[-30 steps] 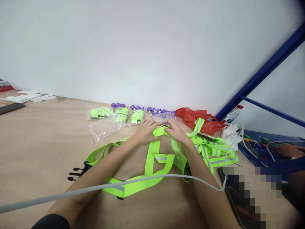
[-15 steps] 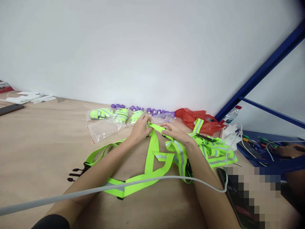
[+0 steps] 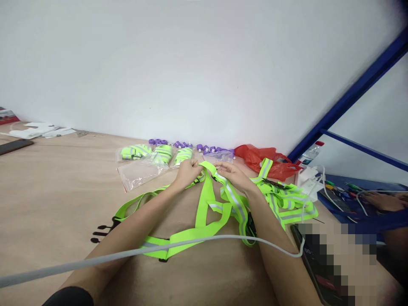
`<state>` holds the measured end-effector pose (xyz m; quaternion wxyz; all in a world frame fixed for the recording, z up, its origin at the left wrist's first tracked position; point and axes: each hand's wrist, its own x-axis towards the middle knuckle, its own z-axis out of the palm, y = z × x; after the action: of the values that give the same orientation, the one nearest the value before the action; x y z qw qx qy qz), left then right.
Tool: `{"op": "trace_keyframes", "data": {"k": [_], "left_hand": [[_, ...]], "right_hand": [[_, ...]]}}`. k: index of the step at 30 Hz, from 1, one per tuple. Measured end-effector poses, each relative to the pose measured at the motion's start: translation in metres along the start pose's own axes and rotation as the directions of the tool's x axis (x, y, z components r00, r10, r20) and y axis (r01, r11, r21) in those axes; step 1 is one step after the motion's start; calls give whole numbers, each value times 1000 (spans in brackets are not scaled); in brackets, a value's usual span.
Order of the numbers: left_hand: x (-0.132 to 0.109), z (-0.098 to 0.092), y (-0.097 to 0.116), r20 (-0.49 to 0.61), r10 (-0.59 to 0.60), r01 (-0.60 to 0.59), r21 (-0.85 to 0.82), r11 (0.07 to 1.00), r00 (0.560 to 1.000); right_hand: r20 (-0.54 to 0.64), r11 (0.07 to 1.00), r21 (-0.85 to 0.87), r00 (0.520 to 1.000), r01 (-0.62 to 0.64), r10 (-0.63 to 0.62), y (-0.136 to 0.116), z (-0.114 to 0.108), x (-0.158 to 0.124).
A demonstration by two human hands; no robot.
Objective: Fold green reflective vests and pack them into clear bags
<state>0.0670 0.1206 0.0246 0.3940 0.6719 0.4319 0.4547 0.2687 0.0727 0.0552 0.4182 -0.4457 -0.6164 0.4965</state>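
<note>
- Centre of the frame: both hands meet at the top fold of a neon reflective strap vest (image 3: 219,204), spread flat on the worktop (image 3: 57,187).
- Left hand (image 3: 188,171) is curled shut, pinching the strap at its far end.
- Right hand (image 3: 232,173) lies just beside it, fingers closed over the grey-striped band.
- The step looks like folding or gathering the straps at that top point.
- The next move would call for keeping both pinches firm so the loose loops lower in the frame don't tangle.
- Behind the hands: bagged vests (image 3: 153,154) near the wall, a red plastic bag (image 3: 267,159) to the right.
- A white cable (image 3: 159,246) crosses both forearms in the lower frame.
</note>
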Motion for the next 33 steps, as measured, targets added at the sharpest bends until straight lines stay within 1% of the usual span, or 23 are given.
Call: {"op": "trace_keyframes", "data": {"k": [2, 4, 7, 9, 12, 15, 17, 20, 22, 26, 29, 31, 33], "left_hand": [[-2, 7, -1, 96, -36, 48, -125, 991, 995], [-7, 15, 0, 199, -39, 86, -231, 969, 979], [-15, 25, 2, 330, -16, 138, -348, 927, 944], [-19, 30, 3, 380, -8, 170, -396, 903, 925], [-21, 33, 3, 382, -24, 204, -440, 875, 924], [-20, 33, 3, 347, -38, 212, -480, 852, 937], [-19, 33, 3, 328, -44, 214, -503, 837, 944], [-18, 32, 4, 305, -69, 228, -527, 819, 950], [-17, 32, 6, 294, -85, 238, -539, 808, 952], [-17, 32, 11, 287, -85, 240, -561, 793, 954], [-18, 32, 14, 281, -77, 231, -572, 787, 957], [-18, 32, 15, 266, -74, 220, -574, 788, 961], [-19, 31, 15, 243, -75, 206, -571, 795, 967]], "right_hand": [[-30, 1000, 14, 999, 13, -12, 1, 2, 1], [-61, 998, 54, 998, 15, -12, 3, 3, 2], [-91, 983, 180, 996, 23, -7, 5, 3, 4], [-83, 968, 249, 997, 21, 0, 4, 3, 3], [-53, 968, 251, 999, 2, 12, 0, 5, 1], [-28, 990, 138, 1000, -1, 5, -4, 7, 1], [-32, 999, 28, 999, 37, -36, -5, 8, 2], [-129, 977, -181, 982, 117, -141, -5, 8, 4], [-180, 934, -331, 962, 135, -203, -7, 7, 4], [-139, 805, -577, 954, 139, -264, -17, 9, -2], [-99, 727, -661, 939, 184, -328, -27, 13, -6], [-78, 657, -718, 912, 230, -403, -34, 15, -10], [-78, 598, -763, 884, 245, -462, -42, 16, -14]]}}
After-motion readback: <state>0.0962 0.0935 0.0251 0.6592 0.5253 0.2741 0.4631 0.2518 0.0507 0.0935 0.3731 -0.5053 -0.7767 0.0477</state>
